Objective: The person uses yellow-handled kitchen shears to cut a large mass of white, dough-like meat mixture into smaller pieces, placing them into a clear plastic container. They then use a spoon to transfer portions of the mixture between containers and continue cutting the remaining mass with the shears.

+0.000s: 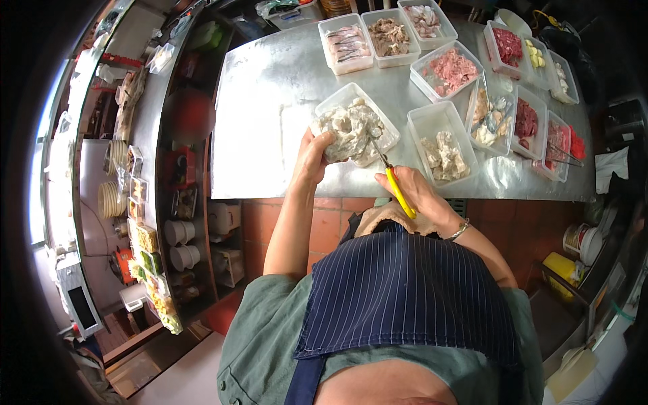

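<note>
My left hand grips a large, pale, lumpy piece of meat or offal by its left side. The piece is held over a clear plastic container, whose inside it mostly hides. In my right hand is a pair of scissors with yellow handles. Their metal blades reach up to the right edge of the pale piece; how far apart they are is hard to see. Just right of the scissors, a second plastic container holds several pale pieces.
On the steel table, tubs of sliced fish, brown meat, pink meat and dark red meat stand behind and to the right. Tongs lie across one tub. A shelved counter with food containers runs along the left.
</note>
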